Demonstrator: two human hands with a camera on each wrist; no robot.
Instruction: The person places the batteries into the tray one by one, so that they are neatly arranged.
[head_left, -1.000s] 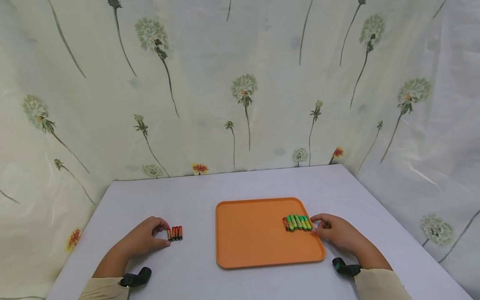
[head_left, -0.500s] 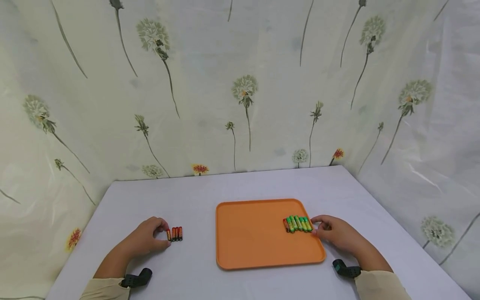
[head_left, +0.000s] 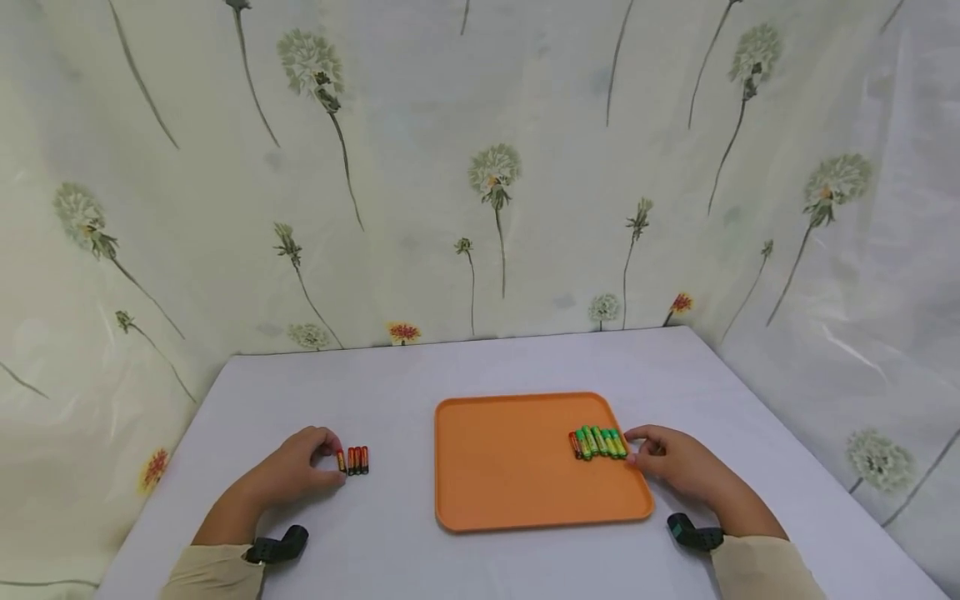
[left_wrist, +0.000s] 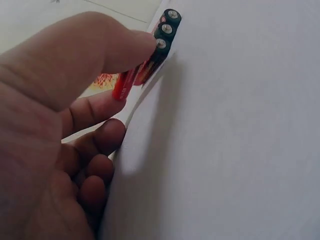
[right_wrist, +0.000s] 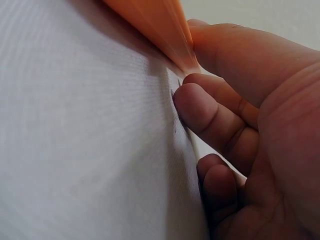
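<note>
My left hand (head_left: 296, 467) pinches a small red battery (left_wrist: 127, 82) between thumb and forefinger. Beside it stand several red and black batteries (head_left: 358, 460) in a row on the table, their dark ends towards the left wrist camera. On the right side of the orange tray (head_left: 510, 467) lies a row of green batteries (head_left: 600, 442) with one red battery (head_left: 574, 445) at its left end. My right hand (head_left: 678, 461) is at the tray's right rim, its thumb and forefinger close to the rightmost green battery. The rim hides the thumb tip in the right wrist view, so the contact is unclear.
A white cloth (head_left: 390, 542) covers the table. Floral sheeting (head_left: 420, 167) hangs behind it and at both sides. A dark wrist camera (head_left: 277, 546) sits on the left wrist and another wrist camera (head_left: 693, 533) on the right.
A small gap has opened between the red battery in my left hand and the rest of its row. My right hand stays by the tray rim. The head view shifts slightly.
</note>
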